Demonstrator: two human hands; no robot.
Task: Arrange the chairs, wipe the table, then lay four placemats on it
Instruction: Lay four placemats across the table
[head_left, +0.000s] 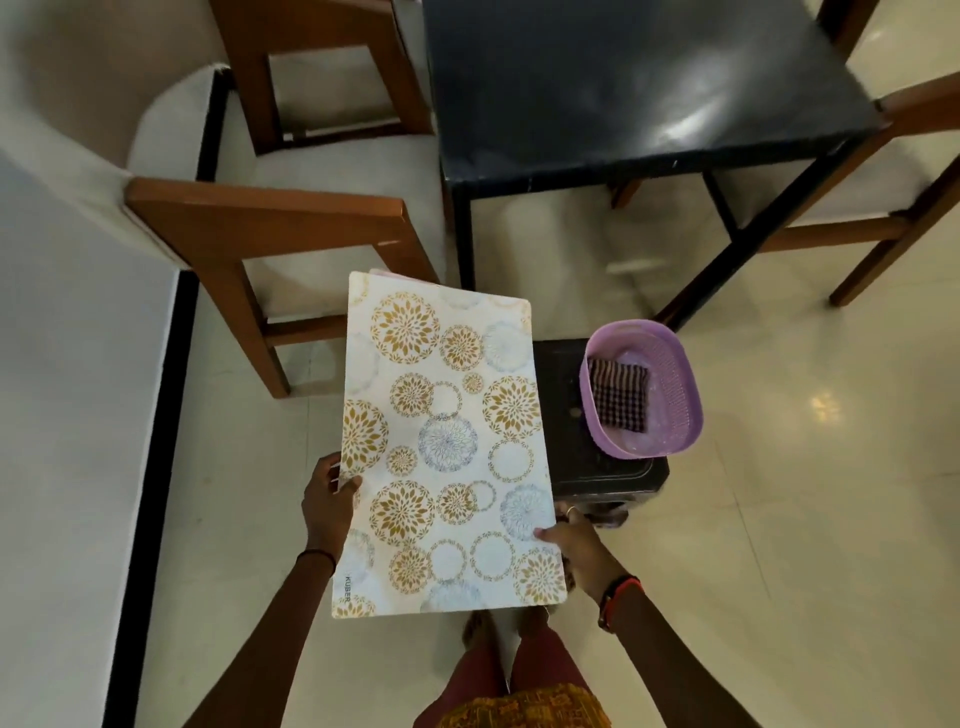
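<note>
Far left: white wall (62, 364) w/ black skirting. Beside it stand two wooden chairs: the near chair (270, 228), its back facing the person, and the far chair (311, 23), just left of the table.

Centre, near: the person holds the placemats (447, 447) above the floor, roughly flat, long side running near to far. The top mat is white w/ gold & grey-blue floral circles (another mat's edge peeks out at the far end, so it's a stack; count can't be told). Left hand (330, 499) pinches the left edge, thumb on top. Right hand (574, 540) grips the right edge, thumb on top, other fingers mostly hidden under the mats.

Far centre-right: dark glossy table (639, 88); mats not on it yet. Right of the mats, partly hidden by them, is a black stool (561, 374) carrying a purple basket (680, 395) w/ a folded checked cloth (618, 395) inside.

Far right: third chair (831, 235), at the table's right side.
</note>
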